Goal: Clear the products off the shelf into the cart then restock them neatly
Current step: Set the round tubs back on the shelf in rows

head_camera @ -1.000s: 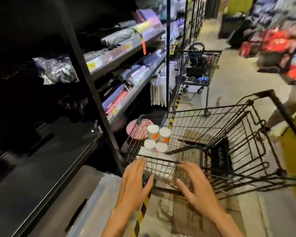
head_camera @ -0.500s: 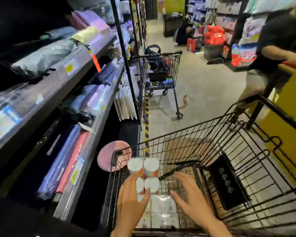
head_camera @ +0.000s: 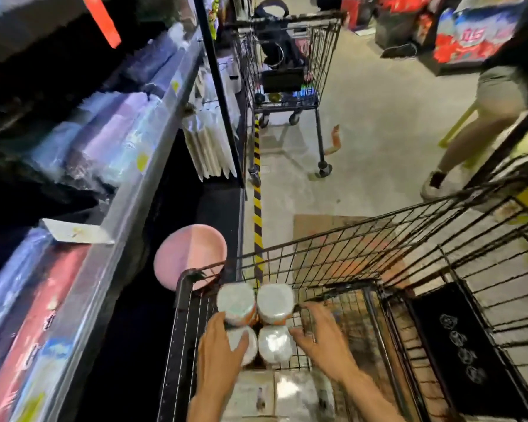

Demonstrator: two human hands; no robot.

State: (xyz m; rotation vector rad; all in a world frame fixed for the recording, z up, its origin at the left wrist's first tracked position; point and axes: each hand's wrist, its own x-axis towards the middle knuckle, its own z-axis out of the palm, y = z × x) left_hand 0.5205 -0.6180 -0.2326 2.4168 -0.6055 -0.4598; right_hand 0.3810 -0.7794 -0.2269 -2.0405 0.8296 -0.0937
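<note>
Four white-lidded jars with orange labels stand in a square at the front left corner of my black wire cart (head_camera: 348, 236). My left hand (head_camera: 220, 354) wraps the near-left jar (head_camera: 252, 350), thumb across its lid and fingertips reaching the far-left jar (head_camera: 235, 300). My right hand (head_camera: 320, 336) has its fingers spread beside the near-right jar (head_camera: 275, 345), with fingertips by the far-right jar (head_camera: 275, 300). Flat clear-wrapped packs (head_camera: 293, 391) lie in the cart just behind the jars. The shelf (head_camera: 128, 208) on the left holds wrapped rolls.
A pink round plate (head_camera: 192, 257) sits on the dark bottom shelf beside the cart. A second cart (head_camera: 287, 56) with a black bag stands ahead in the aisle. A person (head_camera: 500, 95) stands at the right. Yellow-black tape (head_camera: 257, 193) runs along the floor.
My view tipped down and closer to the cart. Both hands moved forward from the cart's near rim to the jars, the left one closing around the near-left jar.
</note>
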